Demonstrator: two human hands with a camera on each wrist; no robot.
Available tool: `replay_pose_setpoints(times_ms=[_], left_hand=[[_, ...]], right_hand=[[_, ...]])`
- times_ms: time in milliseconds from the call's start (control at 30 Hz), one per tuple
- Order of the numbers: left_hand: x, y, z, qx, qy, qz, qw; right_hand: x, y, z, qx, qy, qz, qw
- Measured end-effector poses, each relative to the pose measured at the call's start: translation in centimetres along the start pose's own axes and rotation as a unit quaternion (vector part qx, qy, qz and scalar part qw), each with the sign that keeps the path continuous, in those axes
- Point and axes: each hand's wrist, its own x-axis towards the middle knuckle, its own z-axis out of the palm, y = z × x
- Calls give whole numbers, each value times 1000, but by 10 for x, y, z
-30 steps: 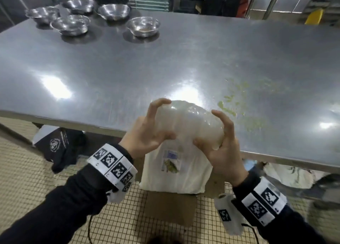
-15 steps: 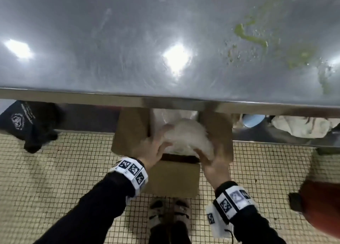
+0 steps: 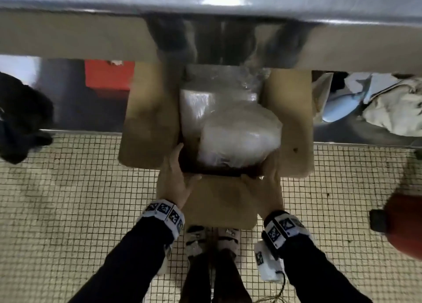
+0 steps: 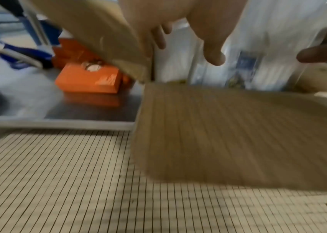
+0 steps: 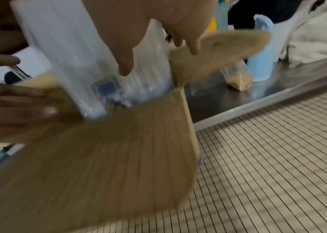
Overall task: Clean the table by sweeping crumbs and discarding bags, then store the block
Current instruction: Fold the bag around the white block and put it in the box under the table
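The block [image 3: 239, 138], white and wrapped in clear plastic, stands in an open cardboard box [image 3: 219, 202] on the floor under the steel table [image 3: 68, 35]. A second wrapped package [image 3: 198, 104] sits behind it in the box. My left hand [image 3: 180, 177] is at the box's near left corner, its fingers straight beside the left flap [image 4: 102, 36]. At the near right corner my right hand [image 3: 270, 172] hangs with straight fingers [image 5: 126, 63] against the block's wrap [image 5: 74, 47]. Neither hand grips anything.
An orange box [image 4: 88, 78] lies on the low steel shelf left of the cardboard box. A blue cup [image 5: 262, 63] and a white cloth [image 3: 392, 106] lie on the shelf's right. A dark cloth [image 3: 20, 120] hangs at left. My feet [image 3: 212, 238] stand on the tiled floor.
Both hands carried the block from the table edge down into the box beneath it. They have let go and moved to the box's near corners.
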Motion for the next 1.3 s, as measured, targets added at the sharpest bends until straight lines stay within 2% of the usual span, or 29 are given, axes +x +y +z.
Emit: replay_pose_setpoints(times_ms=[67, 133, 200, 267, 333, 467, 567, 667, 700, 767, 833, 900, 967, 1067, 1200, 1300], left_hand=[[-18, -16, 2, 41, 20, -43, 998], [-27, -24, 6, -2, 22, -141, 990], [-24, -27, 8, -68, -34, -261, 962], [-21, -26, 7, -53, -131, -307, 941], [-21, -20, 1, -14, -164, -290, 943], [-18, -5, -19, -4, -154, -257, 954], [-6, 0, -41, -39, -104, -240, 964], [1, 6, -58, -157, -35, -225, 961], [1, 11, -60, -150, -8, -191, 970], [0, 13, -60, -61, 39, -83, 994], [0, 10, -54, 20, 59, 6, 998], [4, -2, -42, 54, 60, 45, 996], [4, -18, -23, 100, 50, 80, 990], [-1, -33, 3, 210, 11, 106, 972], [3, -43, 33, 280, -46, 124, 951], [12, -48, 44, 286, -39, 116, 950]], right_hand=[[-17, 10, 12, -36, -20, 10, 999], [-27, 17, 20, -34, -5, 1, 999], [-29, 17, 24, -3, 16, 17, 1000], [-28, 10, 23, 19, 16, 37, 999], [-29, 0, 19, 17, -5, 62, 998], [-26, -18, -2, -39, -30, 114, 992], [-19, -32, -23, -43, -30, 130, 990], [-15, -48, -36, 65, -21, 155, 985], [-14, -51, -36, 113, -13, 150, 982], [-15, -54, -28, 182, -2, 104, 978], [-16, -48, -11, 192, 20, 32, 981], [-15, -36, 7, 123, 46, -33, 991], [-9, -25, 19, -10, 78, -50, 996], [-2, -11, 29, -179, 123, -75, 973], [2, 10, 52, -304, 58, -127, 942], [11, 23, 58, -313, 42, -142, 938]])
